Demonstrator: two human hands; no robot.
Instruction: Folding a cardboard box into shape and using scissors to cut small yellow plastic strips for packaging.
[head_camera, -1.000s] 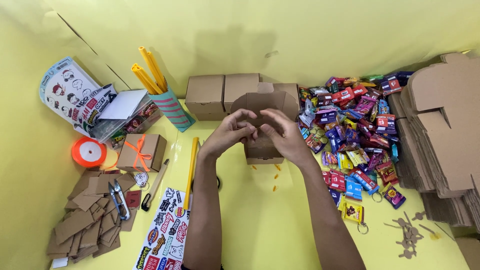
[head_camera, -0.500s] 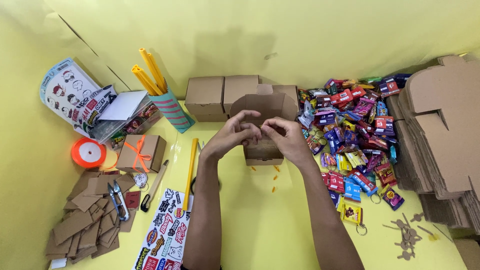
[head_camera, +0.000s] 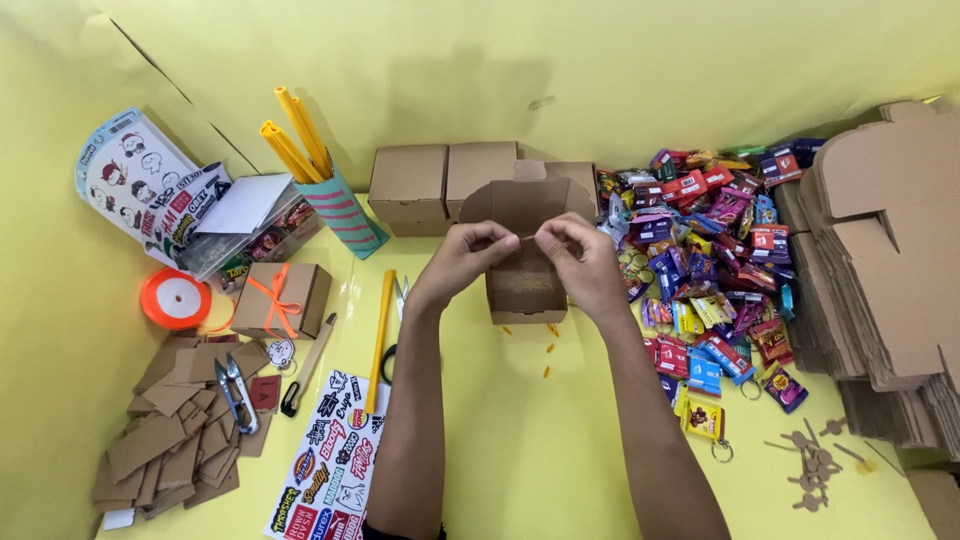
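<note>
The open cardboard box (head_camera: 522, 270) sits on the yellow table (head_camera: 520, 440), just in front of the row of closed cardboard boxes (head_camera: 440, 185), its lid standing upright at the back. Both hands hover over its open mouth. The left hand (head_camera: 462, 260) and the right hand (head_camera: 580, 258) each pinch something thin between thumb and forefinger; what is pinched is too small to name, though it looks like a fine strand stretched between the two hands.

Compared with a second ago, the hands have drawn slightly apart and dropped lower over the box. Earlier they were bunched together against the lid, hiding most of it; now the lid and the box's inner floor show plainly. It seems the handling has passed from the flap to the small piece held over the opening.

A few small orange scraps (head_camera: 545, 345) lie on the table just in front of the box. To the right of the box spreads a heap of wrapped sweets (head_camera: 715, 260), and beyond it a stack of flat unfolded box blanks (head_camera: 890, 250). To the left of the box lie an orange stick (head_camera: 380, 340), a striped cup of yellow rods (head_camera: 345, 210), a small box tied with orange ribbon (head_camera: 280, 298) and an orange ribbon spool (head_camera: 175, 298).
</note>
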